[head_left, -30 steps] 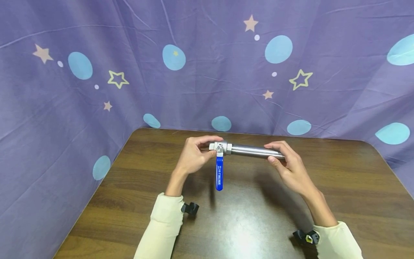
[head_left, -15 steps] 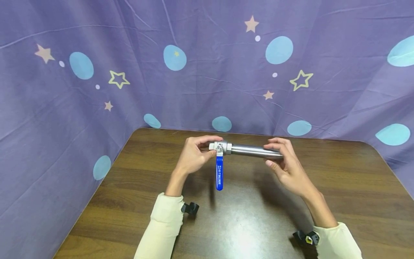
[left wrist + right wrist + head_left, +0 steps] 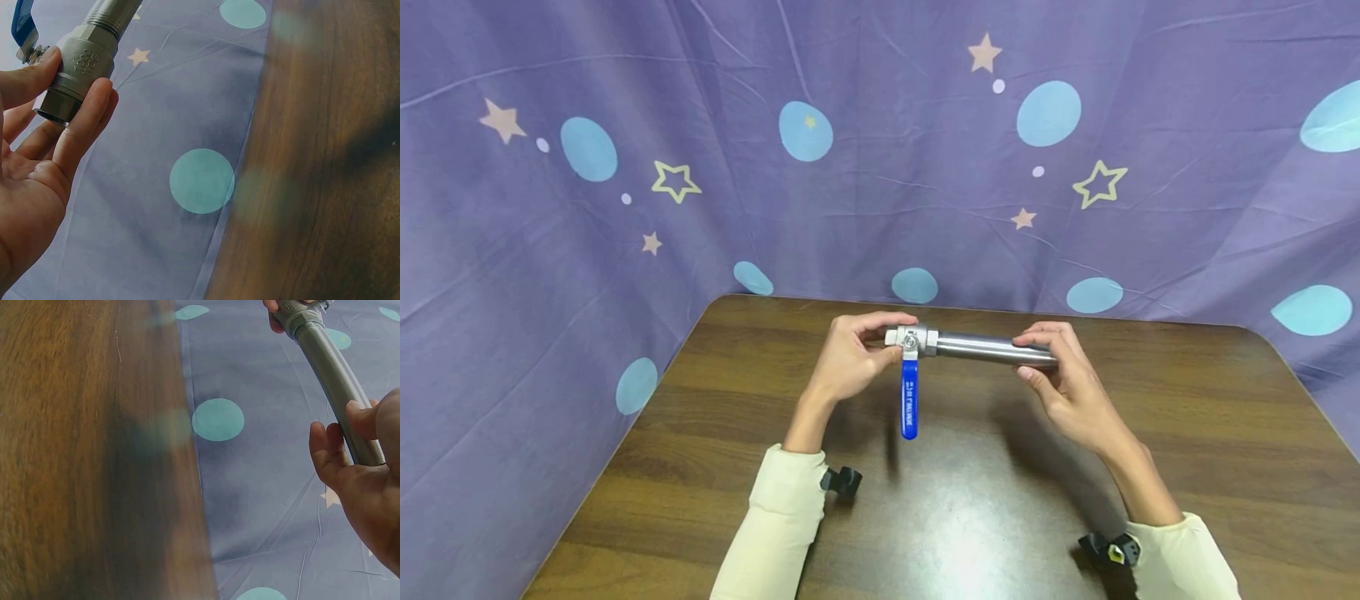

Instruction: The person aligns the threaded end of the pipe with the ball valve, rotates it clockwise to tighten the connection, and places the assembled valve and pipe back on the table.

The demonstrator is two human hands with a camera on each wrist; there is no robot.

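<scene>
My left hand [image 3: 848, 360] grips a silver ball valve [image 3: 914, 336] between thumb and fingers, above the table. The valve's blue lever handle [image 3: 910, 402] points toward me and carries white lettering. From the valve's right side a smooth metal pipe [image 3: 973, 347] runs out, and some thread [image 3: 109, 24] shows at the joint in the left wrist view. Near the pipe's far right end, my right hand [image 3: 1071, 392] holds it with the thumb on the near side and fingers on the far side. The valve's free left end is a hex with an open bore [image 3: 56, 107].
Below the hands lies a brown wood-grain table [image 3: 700, 467]. A purple curtain [image 3: 865, 225] with stars and blue ovals hangs behind and left of it. Black camera mounts [image 3: 842, 482] sit at both wrists.
My right hand's fingers and thumb loosened a little around the pipe's end, then came back against it. The left hand, valve and lever stay nearly where they were.
</scene>
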